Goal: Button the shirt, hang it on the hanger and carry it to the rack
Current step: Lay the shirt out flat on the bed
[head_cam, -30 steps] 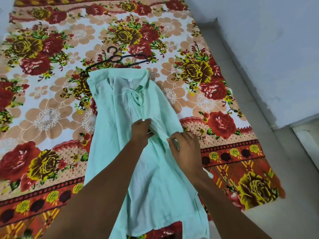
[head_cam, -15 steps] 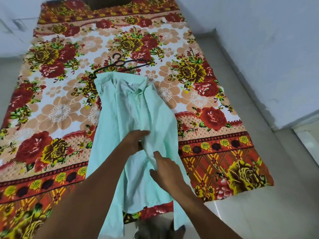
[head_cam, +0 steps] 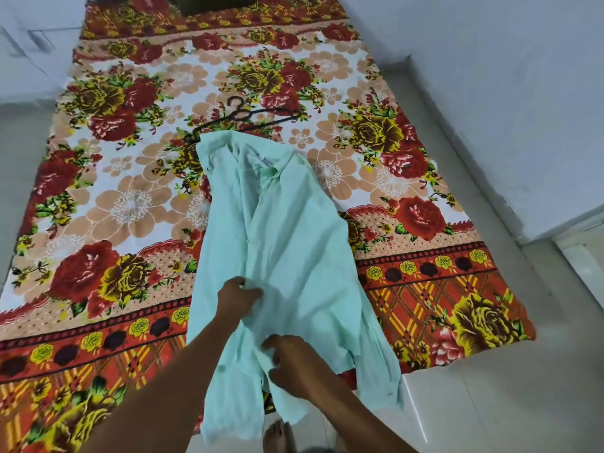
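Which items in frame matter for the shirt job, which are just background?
In play:
- mint-green cotton shirt, laid flat
- black wire hanger, beyond the collar
- left hand and right hand, both pinching the shirt front

Background:
- floral red-and-orange bedsheet
- grey wall
- bare foot

Left hand (head_cam: 237,297) and right hand (head_cam: 291,364) both extended forward, fingers (head_cam: 253,293) curled, pinching fabric.

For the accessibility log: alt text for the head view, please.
Both hands work the front of a mint shirt spread on a floral sheet: the left hand pinches the placket, the right hand grips the fabric lower down. A black hanger lies beyond the collar.
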